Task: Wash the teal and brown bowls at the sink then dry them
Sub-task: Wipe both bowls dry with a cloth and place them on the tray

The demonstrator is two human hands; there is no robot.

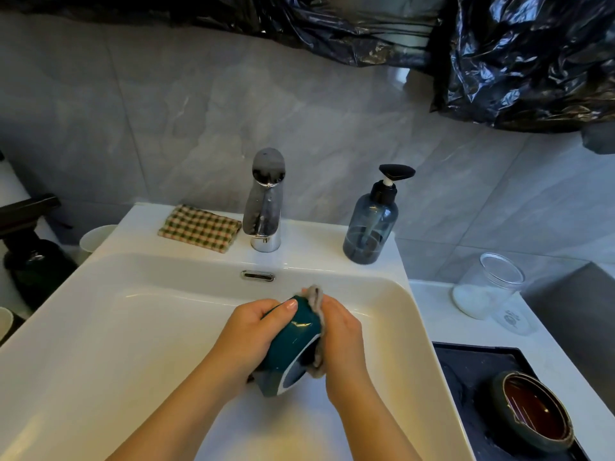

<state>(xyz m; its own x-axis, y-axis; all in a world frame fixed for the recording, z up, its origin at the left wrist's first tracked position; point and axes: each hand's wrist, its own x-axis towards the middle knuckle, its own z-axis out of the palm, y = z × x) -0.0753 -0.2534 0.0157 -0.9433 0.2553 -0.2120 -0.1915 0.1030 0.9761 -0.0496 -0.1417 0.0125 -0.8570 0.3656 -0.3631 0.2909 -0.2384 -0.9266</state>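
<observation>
Over the sink (pixel 133 327) we've got the teal bowl (pixel 293 341) tipped on its side, our left hand (pixel 253 331) wrapped round its outside with the thumb on top. Our right hand (pixel 342 334) clutches a grey cloth (pixel 316 296) against its rim. The brown bowl (pixel 532 410) sits on a black tray (pixel 466 364) just right of the sink.

Two bare forearms; left hand (pixel 248 331) with a glossy thumbnail, right hand (pixel 342 331).
</observation>
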